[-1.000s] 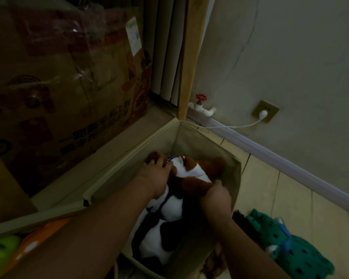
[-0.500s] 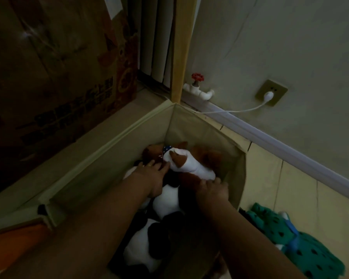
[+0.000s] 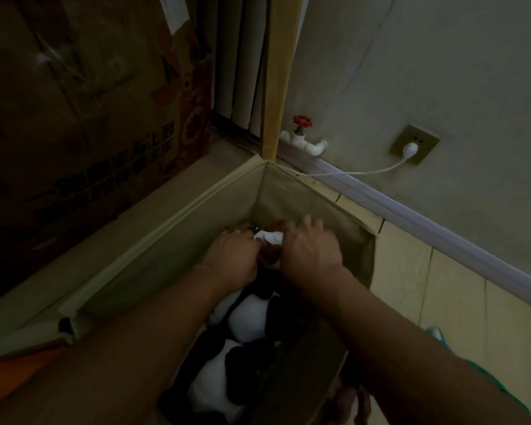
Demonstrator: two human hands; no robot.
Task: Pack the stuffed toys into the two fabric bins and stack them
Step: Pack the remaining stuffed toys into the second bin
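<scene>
A beige fabric bin (image 3: 166, 230) stands open on the floor, with its far corner by the wall. Inside lies a black-and-white stuffed toy (image 3: 246, 322) along the bin's length. A brown-and-white stuffed toy (image 3: 270, 239) is wedged into the far corner. My left hand (image 3: 233, 256) curls its fingers over the left side of that toy. My right hand (image 3: 310, 248) lies over its right side with fingers spread, pressing down; the fingers are blurred. Both hands hide most of the toy.
A large cardboard box (image 3: 89, 118) stands close on the left. A wooden post (image 3: 278, 75), a red-handled pipe valve (image 3: 302, 121) and a wall socket with a white plug (image 3: 411, 147) are behind the bin. Something orange (image 3: 13, 372) lies at bottom left, a green toy's edge (image 3: 436, 332) right.
My right hand has moved from the toy's near side up over its top toward the far corner. The brown-and-white toy sits deeper in the bin, more covered by both hands.
</scene>
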